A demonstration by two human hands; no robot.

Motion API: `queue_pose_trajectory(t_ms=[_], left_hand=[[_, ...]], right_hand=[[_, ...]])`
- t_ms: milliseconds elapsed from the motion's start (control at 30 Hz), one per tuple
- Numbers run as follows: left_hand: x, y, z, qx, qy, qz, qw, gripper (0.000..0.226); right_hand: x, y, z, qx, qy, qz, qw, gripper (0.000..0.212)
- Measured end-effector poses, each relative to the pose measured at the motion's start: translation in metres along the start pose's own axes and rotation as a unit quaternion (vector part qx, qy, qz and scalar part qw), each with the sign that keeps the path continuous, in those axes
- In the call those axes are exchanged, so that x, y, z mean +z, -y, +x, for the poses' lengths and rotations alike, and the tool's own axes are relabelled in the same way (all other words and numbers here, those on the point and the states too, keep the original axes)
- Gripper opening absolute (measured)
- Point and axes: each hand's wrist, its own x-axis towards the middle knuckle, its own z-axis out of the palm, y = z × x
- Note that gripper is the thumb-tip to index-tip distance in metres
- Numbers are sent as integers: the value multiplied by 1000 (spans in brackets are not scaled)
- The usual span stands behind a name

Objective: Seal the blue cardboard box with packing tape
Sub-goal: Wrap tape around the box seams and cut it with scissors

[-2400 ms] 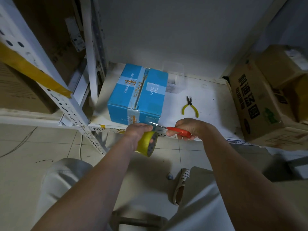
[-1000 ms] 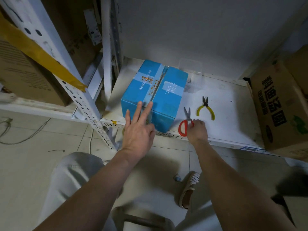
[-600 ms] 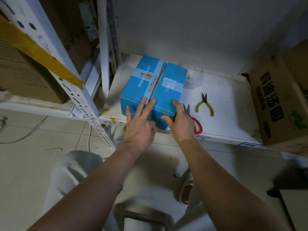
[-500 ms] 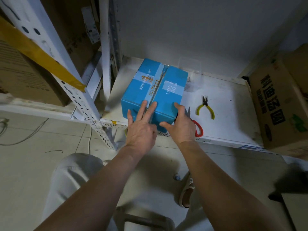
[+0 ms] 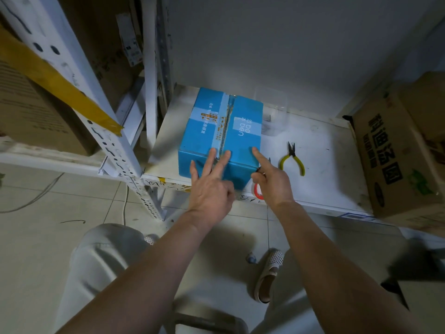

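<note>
The white metal shelf (image 5: pixel 320 169) fills the middle of the view, and a big brown cardboard box (image 5: pixel 397 155) with black writing sits at its 3 o'clock end. The blue cardboard box (image 5: pixel 243 121) stands on the shelf toward 11 o'clock, close to the front edge, with a strip of clear tape (image 5: pixel 225 126) running along the seam on its top and down its front.

Both bare arms reach up from the bottom of the view. The left hand (image 5: pixel 210 189) is flat and open, palm toward the front of the box. Its fingers (image 5: pixel 222 161) are straight and spread, and two tips press on the top edge, one on each side of the tape. It holds nothing. The right hand (image 5: pixel 274 183) is at the box's front right corner, with its pointer finger straight and resting on the top at 3 o'clock of the tape. Its other fingers are curled under, and I cannot tell if they hold anything.

A clear plastic tub (image 5: pixel 273 114) stands just behind the blue box. Yellow-handled pliers (image 5: pixel 292 159) lie on the shelf at 3 o'clock of the box. A red scissors handle (image 5: pixel 257 190) peeks out just under the right hand.
</note>
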Motion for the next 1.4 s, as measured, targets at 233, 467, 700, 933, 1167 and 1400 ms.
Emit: queue_pose_trajectory(t_ms=[233, 467, 700, 933, 1167, 1400], left_hand=[[-9, 31, -7, -213, -114, -206, 948, 4], [-5, 13, -15, -186, -42, -385, 903, 21], [-14, 5, -26, -264, -58, -437, 858, 12], [-32, 10, -36, -242, 26, -476, 845, 10], [-42, 16, -42, -258, 16, -487, 835, 18], [-53, 26, -40, -385, -39, -576, 720, 70]], right_hand=[[-11, 6, 2, 14, -21, -150, 988, 58], [-27, 11, 3, 82, -24, -142, 986, 61], [-15, 40, -13, 7, -107, 24, 994, 20], [-7, 73, -36, 22, 235, 133, 963, 33], [7, 92, -37, 9, 118, 41, 992, 12], [14, 104, -29, 26, 0, 53, 998, 9]])
